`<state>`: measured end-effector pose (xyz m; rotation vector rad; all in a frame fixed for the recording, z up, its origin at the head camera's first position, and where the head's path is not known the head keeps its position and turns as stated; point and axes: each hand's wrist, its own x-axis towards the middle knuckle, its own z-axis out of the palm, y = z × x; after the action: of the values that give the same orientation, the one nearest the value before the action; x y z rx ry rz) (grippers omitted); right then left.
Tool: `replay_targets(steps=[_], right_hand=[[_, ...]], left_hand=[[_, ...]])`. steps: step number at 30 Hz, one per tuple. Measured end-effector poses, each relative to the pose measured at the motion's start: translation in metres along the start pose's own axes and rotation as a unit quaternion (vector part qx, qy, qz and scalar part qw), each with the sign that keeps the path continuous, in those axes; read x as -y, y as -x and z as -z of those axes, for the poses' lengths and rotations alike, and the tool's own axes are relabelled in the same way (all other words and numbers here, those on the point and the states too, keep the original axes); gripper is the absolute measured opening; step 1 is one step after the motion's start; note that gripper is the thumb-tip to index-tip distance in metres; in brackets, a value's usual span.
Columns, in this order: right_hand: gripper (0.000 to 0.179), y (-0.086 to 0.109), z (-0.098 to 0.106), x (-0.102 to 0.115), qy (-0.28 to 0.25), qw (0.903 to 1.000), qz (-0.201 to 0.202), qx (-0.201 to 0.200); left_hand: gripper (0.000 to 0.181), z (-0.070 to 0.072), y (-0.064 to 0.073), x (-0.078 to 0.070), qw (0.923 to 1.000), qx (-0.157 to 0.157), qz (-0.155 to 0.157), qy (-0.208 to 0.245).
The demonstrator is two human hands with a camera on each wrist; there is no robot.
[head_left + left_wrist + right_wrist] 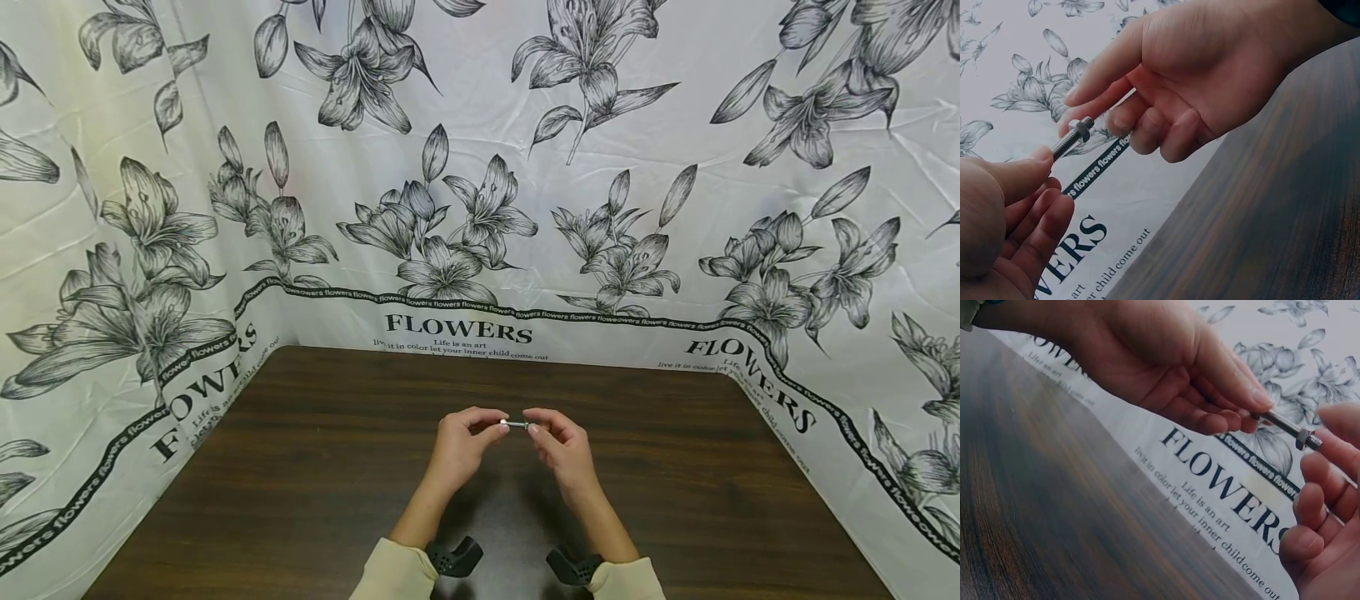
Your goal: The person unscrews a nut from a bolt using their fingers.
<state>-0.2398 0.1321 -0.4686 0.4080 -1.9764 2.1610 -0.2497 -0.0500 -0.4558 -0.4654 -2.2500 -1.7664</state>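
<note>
My left hand (459, 447) pinches a threaded metal bolt (514, 424) between thumb and fingers, near the end away from the nut. In the left wrist view a hex nut (1084, 130) sits on the thread, just short of the bolt's free tip. My right hand (567, 452) is around that tip, its thumb and index finger spread apart with the nut between them in view. In the right wrist view its other fingers are loosely bent below the nut (1302, 438). The bolt's gripped end is hidden by the left fingertips.
Both hands are above a dark brown wooden table (315, 467). A white cloth (450, 333) printed with flowers and lettering hangs around its back and sides. A black wrist device (456, 557) is on the left wrist, another (573, 567) on the right.
</note>
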Motion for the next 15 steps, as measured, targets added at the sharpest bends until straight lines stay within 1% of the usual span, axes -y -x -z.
replay_targets(steps=[2,3,5,8,9,10,13,15], right_hand=[[0.021,0.0,-0.001,0.004,0.008,0.9999,-0.012,-0.004],[0.021,0.0,-0.003,0.008,0.016,0.9997,-0.019,-0.005],[0.019,0.001,-0.006,0.017,0.044,0.9986,-0.027,-0.01],[0.023,0.002,-0.01,0.029,0.094,0.995,-0.031,-0.011],[0.026,0.003,-0.011,0.031,0.105,0.9941,-0.026,-0.009],[0.028,0.003,-0.011,0.031,0.114,0.9932,-0.024,-0.008],[0.034,0.004,-0.011,0.032,0.121,0.9923,-0.026,0.0],[0.035,0.004,-0.011,0.032,0.116,0.9928,-0.028,0.002]], left_hand=[[0.013,-0.001,0.0,0.0,1.0,0.0,0.003,0.0],[0.013,0.0,0.001,-0.005,1.0,0.0,0.0,0.001],[0.014,-0.001,0.001,-0.005,1.0,-0.001,-0.002,0.003],[0.014,-0.001,0.001,-0.004,1.0,-0.002,-0.005,0.007],[0.013,-0.001,0.001,-0.004,0.9999,-0.001,-0.008,0.008],[0.013,-0.002,0.0,0.001,0.9999,0.001,-0.008,0.009],[0.013,-0.001,0.001,0.0,0.9999,0.007,-0.011,0.009],[0.014,-0.002,0.001,-0.001,0.9998,0.01,-0.014,0.008]])
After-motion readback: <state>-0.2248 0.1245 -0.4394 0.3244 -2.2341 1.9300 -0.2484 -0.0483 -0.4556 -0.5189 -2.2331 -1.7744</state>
